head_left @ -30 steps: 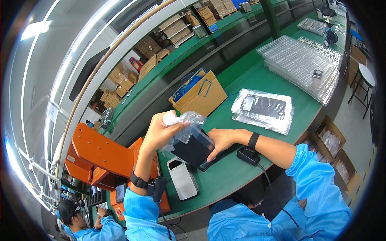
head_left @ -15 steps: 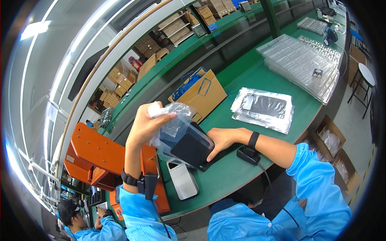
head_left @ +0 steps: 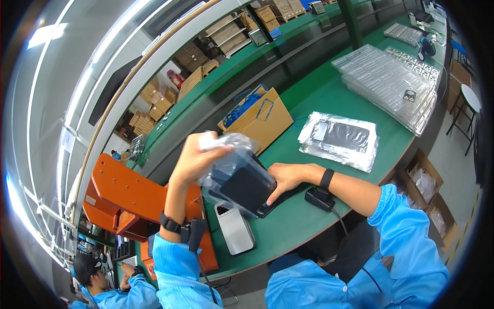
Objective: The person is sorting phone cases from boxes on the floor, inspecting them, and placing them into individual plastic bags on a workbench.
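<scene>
My left hand (head_left: pixel 198 159) is closed on the bunched upper part of a clear plastic bag (head_left: pixel 237 143). The film drapes over part of a flat black rectangular panel (head_left: pixel 248 186) with rounded corners. My right hand (head_left: pixel 288 177) grips that panel at its right end, thumb on top and fingers hidden behind it. Darker flat pieces show behind the panel, but their kind is unclear. Just below, a silver-grey rectangular shell (head_left: pixel 235 232) with a rounded dark-rimmed end lies on the green bench (head_left: pixel 288 226).
An orange machine (head_left: pixel 128 190) stands at left. Behind my hands sits a cardboard box (head_left: pixel 270 121) with blue material inside. Bagged black panels (head_left: pixel 339 136) lie to the right, before stacked clear trays (head_left: pixel 386 87). Another person (head_left: pixel 98 280) works at lower left.
My left hand has shifted slightly right with the bag, and the film now covers more of the black panel. My right hand keeps its grip, nearly in place.
</scene>
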Available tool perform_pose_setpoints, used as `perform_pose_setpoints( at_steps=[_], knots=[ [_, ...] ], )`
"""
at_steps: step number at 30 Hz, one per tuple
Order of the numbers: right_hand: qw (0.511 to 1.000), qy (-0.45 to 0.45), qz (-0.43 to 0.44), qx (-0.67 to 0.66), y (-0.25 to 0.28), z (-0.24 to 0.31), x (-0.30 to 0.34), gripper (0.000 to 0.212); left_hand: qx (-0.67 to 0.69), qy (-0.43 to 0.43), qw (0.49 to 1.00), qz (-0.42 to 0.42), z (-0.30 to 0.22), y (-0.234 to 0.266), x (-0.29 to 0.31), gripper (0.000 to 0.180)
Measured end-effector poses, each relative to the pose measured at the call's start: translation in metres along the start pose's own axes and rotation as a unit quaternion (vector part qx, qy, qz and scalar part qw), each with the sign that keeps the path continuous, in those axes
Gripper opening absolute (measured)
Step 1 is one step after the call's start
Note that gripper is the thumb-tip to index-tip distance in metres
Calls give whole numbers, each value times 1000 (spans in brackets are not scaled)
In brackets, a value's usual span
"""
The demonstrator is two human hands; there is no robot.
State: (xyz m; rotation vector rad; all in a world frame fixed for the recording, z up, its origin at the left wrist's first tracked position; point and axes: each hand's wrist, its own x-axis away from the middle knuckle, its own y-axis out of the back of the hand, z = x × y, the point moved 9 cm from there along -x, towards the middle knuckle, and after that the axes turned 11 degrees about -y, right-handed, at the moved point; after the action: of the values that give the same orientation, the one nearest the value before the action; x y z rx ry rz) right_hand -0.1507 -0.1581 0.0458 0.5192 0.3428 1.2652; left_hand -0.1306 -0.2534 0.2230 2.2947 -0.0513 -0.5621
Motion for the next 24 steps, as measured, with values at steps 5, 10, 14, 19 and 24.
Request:
perform_pose_setpoints(
  at_steps=[5,10,14,19,24],
  knots=[
    [999,-32,-12,22,-1,-10,0,61,-29,20,999,34,7,-10,4,35],
    [999,-7,-29,34,4,1,2,61,-86,-32,995,-27,-10,16,1,38],
    [999,30,-33,-7,2,-10,-2,61,-89,3,995,36,-6,1,-2,37],
    [999,-4,-13,35,1,-7,-3,59,-129,23,990,44,8,5,0,25],
    [1000,-5,0,21,-2,-6,-2,61,-53,-15,998,-11,-3,21,-5,26]
  ],
)
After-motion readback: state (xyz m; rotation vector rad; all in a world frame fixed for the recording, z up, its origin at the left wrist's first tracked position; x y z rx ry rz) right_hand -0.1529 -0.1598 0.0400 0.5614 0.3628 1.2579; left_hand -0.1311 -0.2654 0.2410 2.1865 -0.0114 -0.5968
